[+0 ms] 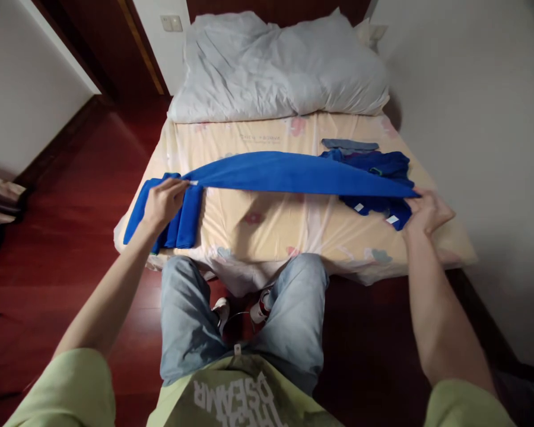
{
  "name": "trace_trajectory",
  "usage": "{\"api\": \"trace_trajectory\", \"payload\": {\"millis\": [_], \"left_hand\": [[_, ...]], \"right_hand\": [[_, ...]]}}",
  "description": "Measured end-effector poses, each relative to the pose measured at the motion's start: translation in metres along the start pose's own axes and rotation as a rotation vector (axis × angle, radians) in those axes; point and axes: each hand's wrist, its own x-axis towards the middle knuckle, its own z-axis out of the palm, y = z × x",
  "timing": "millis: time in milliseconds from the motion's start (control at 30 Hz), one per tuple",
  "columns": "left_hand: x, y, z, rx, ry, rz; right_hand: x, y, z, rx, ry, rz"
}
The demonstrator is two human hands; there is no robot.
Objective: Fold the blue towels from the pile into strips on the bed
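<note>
Blue cloth [276,173] spans the space over the bed [289,234], drawn out between both hands. Left hand [164,203]: grip closed on the cloth's left end, near the folded blue cloths [187,219]. Right hand [425,214]: grip pinching the right end, near the crumpled blue fabric [389,165]. Probable faults: a slack pinch could let one end drop askew; a low sweep leftward could disturb the folded cloths' edges.
</note>
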Motion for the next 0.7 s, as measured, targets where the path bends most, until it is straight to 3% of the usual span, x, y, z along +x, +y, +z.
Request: {"api": "trace_trajectory", "payload": {"millis": [167, 333, 500, 700], "left_hand": [[-0.091, 0.001, 0.05, 0.009, -0.312, 0.025], [-0.15, 0.015, 0.07, 0.072, -0.588, 0.061], [-0.164, 0.028, 0.073, 0.087, -0.732, 0.05], [-0.159, 0.029, 0.079, 0.058, -0.802, 0.063]], "right_hand": [[-0.056, 0.086, -0.033, -0.243, -0.008, 0.194], [-0.094, 0.141, -0.082, -0.261, 0.043, 0.325], [-0.094, 0.162, -0.111, -0.308, 0.056, 0.281], [-0.09, 0.153, -0.11, -0.465, -0.11, 0.176]]}}
